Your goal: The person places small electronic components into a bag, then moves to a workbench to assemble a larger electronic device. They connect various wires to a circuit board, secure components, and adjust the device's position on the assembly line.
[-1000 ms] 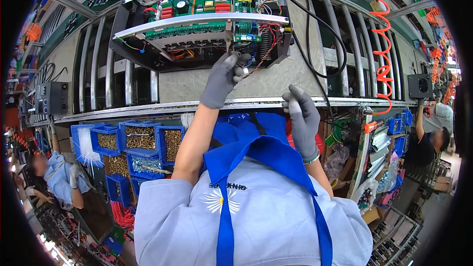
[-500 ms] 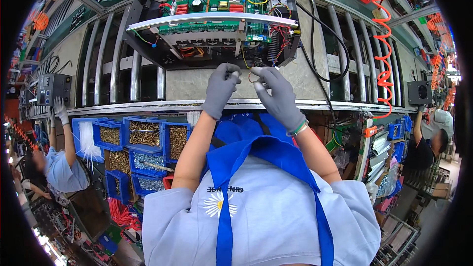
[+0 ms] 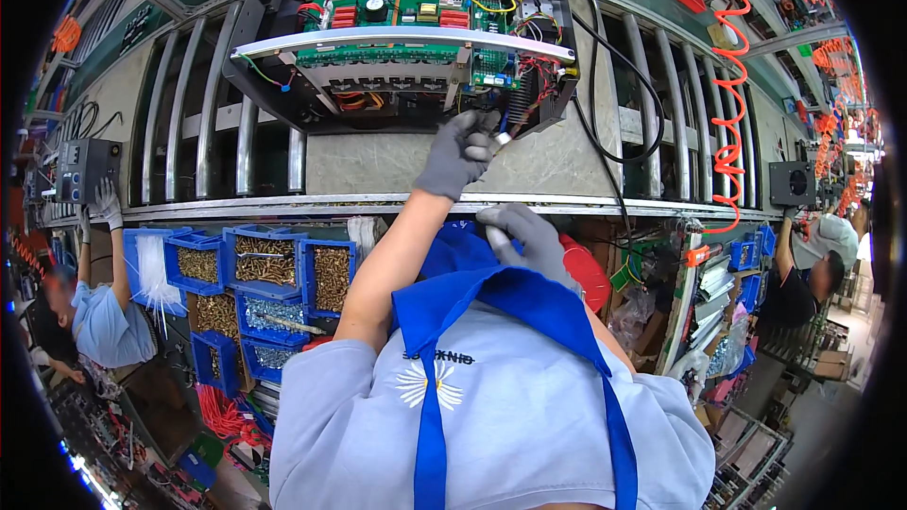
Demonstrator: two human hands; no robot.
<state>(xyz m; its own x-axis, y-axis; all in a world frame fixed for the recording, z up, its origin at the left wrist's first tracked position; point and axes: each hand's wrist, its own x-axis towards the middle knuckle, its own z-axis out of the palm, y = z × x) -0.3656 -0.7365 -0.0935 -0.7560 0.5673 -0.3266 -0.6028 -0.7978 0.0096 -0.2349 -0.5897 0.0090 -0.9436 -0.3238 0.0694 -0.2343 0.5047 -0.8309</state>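
Note:
An open black metal chassis (image 3: 378, 121) lies on the conveyor, with a green circuit board (image 3: 397, 14) and silver crossbars inside. My left hand (image 3: 455, 159), in a grey glove, is at its front edge with the fingers closed on thin wires (image 3: 510, 125); just how the fingertips grip them is hidden. A white connector (image 3: 502, 139) sticks out beside those fingers. Close to my blue apron (image 3: 543, 291), on the near side of the conveyor rail, is my gloved right hand (image 3: 531, 234). Its thumb and fingers are apart, and I see nothing in them.
Blue bins (image 3: 267, 260) of screws stand below the rail on the left, beside white cable ties (image 3: 154, 269). A black cable (image 3: 652, 123) loops off the chassis's right side. An orange coiled hose (image 3: 729, 94) hangs farther right. Co-workers stand at both sides; one co-worker's gloved hand (image 3: 106, 203) touches a box.
My right hand has left the wires and drawn back toward the apron. My left hand has moved right and up toward the chassis, with the white connector now beside its fingers.

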